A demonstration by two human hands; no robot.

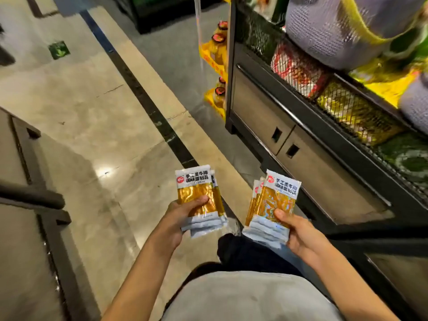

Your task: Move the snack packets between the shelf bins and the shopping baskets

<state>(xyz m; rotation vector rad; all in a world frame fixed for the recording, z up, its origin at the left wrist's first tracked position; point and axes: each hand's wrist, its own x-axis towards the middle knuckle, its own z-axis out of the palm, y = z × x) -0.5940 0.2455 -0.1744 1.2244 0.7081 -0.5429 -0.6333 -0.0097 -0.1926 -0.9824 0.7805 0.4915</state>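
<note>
Snack packets [199,181] in two stacks, one per hand, held over floor [97,107] beside shelf unit [261,107].
Left stack [201,205]: gold-and-white packets, near upright, slightly fanned. Left hand [177,220] grips lower half, thumb across front.
Right stack [274,200]: same type, leaning right. Right hand [300,236] grips lower corner, thumb on front.
Stacks apart, not touching.
Mesh bins [354,112] on unit hold red, yellow, green packs.
Grey basket [324,31] above bins, blurred.
Packet count per stack: cannot tell.
</note>
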